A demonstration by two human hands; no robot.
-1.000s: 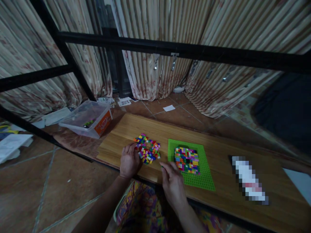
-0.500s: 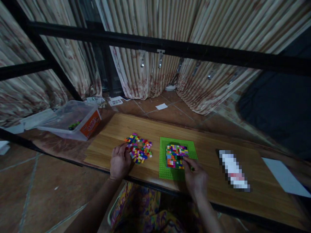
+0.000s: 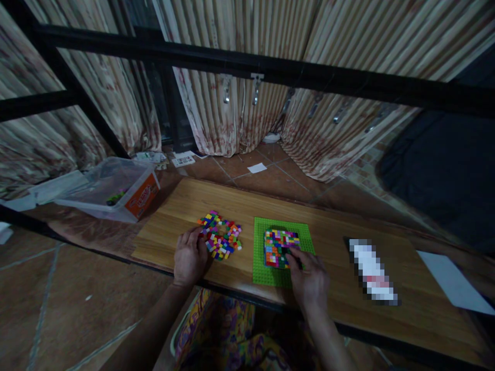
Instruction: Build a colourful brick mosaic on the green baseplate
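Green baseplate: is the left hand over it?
No, the left hand is at the loose bricks, and the right hand is over the green baseplate.

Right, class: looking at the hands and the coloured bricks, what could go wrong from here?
The left hand is right at the edge of the loose bricks, so a careless sweep might scatter some off the wooden tabletop.

The right hand hides part of the brick block on the green baseplate, so a misplaced brick could perhaps go unnoticed there.
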